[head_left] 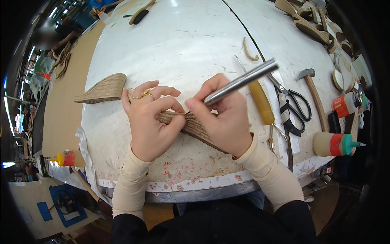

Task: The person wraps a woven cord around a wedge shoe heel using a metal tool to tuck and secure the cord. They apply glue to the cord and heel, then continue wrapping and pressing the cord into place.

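Observation:
My left hand (152, 118), with a gold ring, is closed on a wedge sole wrapped in tan braided jute (197, 129), its thumb and forefinger pinched at the upper edge. In my right hand (227, 118) is a slim silver metal rod-like tool (243, 81), slanting up to the right. Its lower end points at the pinched spot, though the fingers largely hide the tip. The right palm covers the near end of the sole. A second jute wedge (103, 88) rests just left of my left hand.
Right of my hands lie a yellow-handled hooked tool (261, 101), black-handled scissors (298, 106), a hammer (315, 91) and a glue bottle with a green cap (331, 143). Several soles (310, 30) are heaped at the far right. A brush (142, 13) lies far off; people work at upper left.

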`<state>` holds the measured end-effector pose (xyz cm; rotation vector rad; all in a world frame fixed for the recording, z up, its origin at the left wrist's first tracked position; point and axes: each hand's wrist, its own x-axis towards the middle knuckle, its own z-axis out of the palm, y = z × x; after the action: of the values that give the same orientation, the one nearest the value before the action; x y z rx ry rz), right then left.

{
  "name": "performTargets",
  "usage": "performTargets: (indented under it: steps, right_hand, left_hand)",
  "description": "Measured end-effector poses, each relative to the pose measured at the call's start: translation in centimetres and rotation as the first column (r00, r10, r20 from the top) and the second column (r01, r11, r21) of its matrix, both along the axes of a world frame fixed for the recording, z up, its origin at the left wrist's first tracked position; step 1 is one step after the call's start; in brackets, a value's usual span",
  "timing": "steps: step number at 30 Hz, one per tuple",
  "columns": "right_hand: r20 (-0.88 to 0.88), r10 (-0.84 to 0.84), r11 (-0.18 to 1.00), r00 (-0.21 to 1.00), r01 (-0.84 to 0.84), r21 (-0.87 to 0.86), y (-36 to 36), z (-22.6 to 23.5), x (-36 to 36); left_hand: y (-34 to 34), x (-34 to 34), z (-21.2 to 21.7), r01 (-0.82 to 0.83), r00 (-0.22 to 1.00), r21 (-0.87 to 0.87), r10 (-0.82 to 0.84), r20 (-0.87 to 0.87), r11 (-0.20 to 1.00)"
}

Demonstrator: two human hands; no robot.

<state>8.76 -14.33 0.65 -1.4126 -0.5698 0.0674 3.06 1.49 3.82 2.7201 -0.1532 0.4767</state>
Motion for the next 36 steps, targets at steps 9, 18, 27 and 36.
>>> performTargets:
  steps: [9,18,27,36]
  right_hand:
    - [-0.159,0.047,0.975,0.986,-0.010,0.221,-0.2,0.8,0.2]
    - [-0.072,-0.032,0.998,0.997,0.027,-0.065,0.0,0.4,-0.1]
    - [0.024,0.011,0.992,1.000,-0.008,-0.126,-0.1,0.3,-0.3]
    - [0.006,0.028,0.992,1.000,-0.027,-0.123,0.0,0.4,-0.4]
  left_hand:
    - [1.1,0.1,1.0,0.097,0.993,-0.212,-0.110,-0.050,0.972]
    - [2.3,0.0,1.5,0.088,0.985,-0.218,-0.117,-0.124,0.972]
    - [1.8,-0.1,0.5,0.120,0.991,-0.005,-0.120,-0.060,0.993]
    - [1.3,-0.1,0.1,0.088,0.996,-0.017,-0.088,-0.004,0.996]
